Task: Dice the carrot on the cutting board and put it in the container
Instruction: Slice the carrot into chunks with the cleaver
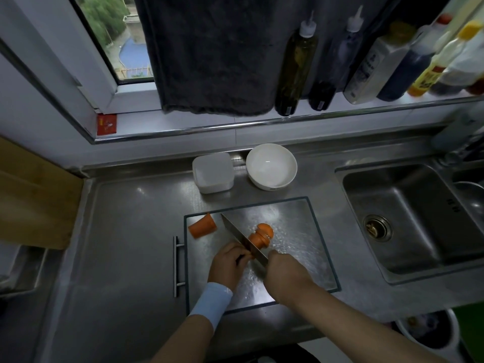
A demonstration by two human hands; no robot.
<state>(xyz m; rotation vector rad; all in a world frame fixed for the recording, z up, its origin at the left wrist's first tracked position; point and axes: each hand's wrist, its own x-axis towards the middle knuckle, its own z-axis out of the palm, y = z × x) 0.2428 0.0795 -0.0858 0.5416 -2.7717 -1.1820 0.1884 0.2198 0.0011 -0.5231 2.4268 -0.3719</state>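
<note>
Head view: left grip [230, 263] curls round the carrot chunk [258, 239], pinning it to the cutting board [301, 231], likely so it can't roll. Right grip [285, 273] wraps the knife [242, 238] handle, blade biting in just beyond the left fingertips. Spare carrot piece [202, 226] waits left; container [212, 172] sits behind.

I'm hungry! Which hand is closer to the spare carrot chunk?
Left hand: just right of the carrot chunk, nearer the person. Right hand: farther right, holding the knife.

Dim daylight from window [123, 40]; glare on board [288, 231]; edges warped, blurred.
</note>
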